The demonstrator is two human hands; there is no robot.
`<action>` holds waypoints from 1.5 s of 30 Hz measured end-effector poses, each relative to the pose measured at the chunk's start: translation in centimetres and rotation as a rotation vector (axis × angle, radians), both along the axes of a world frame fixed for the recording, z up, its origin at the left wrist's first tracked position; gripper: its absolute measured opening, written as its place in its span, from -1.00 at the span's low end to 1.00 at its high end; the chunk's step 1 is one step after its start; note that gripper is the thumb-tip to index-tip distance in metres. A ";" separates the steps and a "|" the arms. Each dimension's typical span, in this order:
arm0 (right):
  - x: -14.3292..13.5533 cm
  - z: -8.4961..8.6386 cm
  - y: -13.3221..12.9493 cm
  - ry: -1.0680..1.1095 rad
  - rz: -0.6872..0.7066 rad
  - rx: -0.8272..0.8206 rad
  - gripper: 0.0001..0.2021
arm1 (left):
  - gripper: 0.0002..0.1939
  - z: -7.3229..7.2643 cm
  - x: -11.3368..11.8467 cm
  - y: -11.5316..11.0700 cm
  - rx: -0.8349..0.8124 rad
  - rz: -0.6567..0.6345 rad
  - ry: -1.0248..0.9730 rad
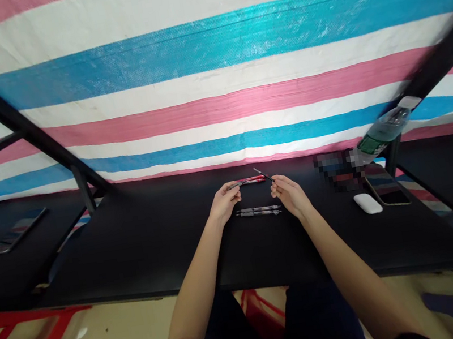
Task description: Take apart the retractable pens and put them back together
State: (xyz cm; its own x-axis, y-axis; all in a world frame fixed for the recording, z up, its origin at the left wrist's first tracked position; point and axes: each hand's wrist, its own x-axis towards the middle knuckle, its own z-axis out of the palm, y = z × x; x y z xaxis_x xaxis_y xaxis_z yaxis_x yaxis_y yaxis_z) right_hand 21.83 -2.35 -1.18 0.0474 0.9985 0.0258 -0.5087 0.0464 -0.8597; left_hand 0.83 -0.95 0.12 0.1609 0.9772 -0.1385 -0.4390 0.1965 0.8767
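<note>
Pens (257, 209) with clear barrels are laid side by side on the black tabletop (157, 249), between the wrists. Behind, a striped sheet (207, 46) is hung. At the right, a bottle (380, 136), a phone (387, 184) and a white case (368, 203) are grouped. The left hand (223, 201) is curled at the red pens (254, 179); whether one is gripped cannot be told. By the right hand (291, 193), fingertips pinched, a thin dark rod (263, 174) is held aslant.
</note>
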 end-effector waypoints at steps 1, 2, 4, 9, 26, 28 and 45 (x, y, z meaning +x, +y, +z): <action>0.1 0.0 0.0 0.035 0.005 -0.005 -0.78 | -0.67 0.1 0.0 0.0 -0.007 0.006 -0.009; 0.2 0.0 0.1 0.064 0.007 -0.015 -0.80 | -0.68 0.2 0.0 -0.1 -0.010 0.011 -0.015; 0.3 0.0 0.2 0.104 0.001 -0.041 -0.81 | -0.67 0.3 0.0 -0.1 -0.008 0.015 -0.013; 0.5 -0.1 0.4 0.151 -0.020 -0.070 -0.82 | -0.53 0.3 0.2 -0.2 0.002 0.051 0.040; 0.6 0.2 0.3 -0.051 -0.003 -0.019 -0.70 | -0.67 -0.1 0.2 -0.1 0.043 0.031 0.035; 0.6 0.2 0.2 -0.046 0.002 -0.019 -0.70 | -0.67 -0.1 0.2 -0.1 0.052 0.026 0.045; 0.5 0.2 0.2 -0.080 0.023 -0.021 -0.68 | -0.72 -0.1 0.1 -0.1 0.096 0.022 0.119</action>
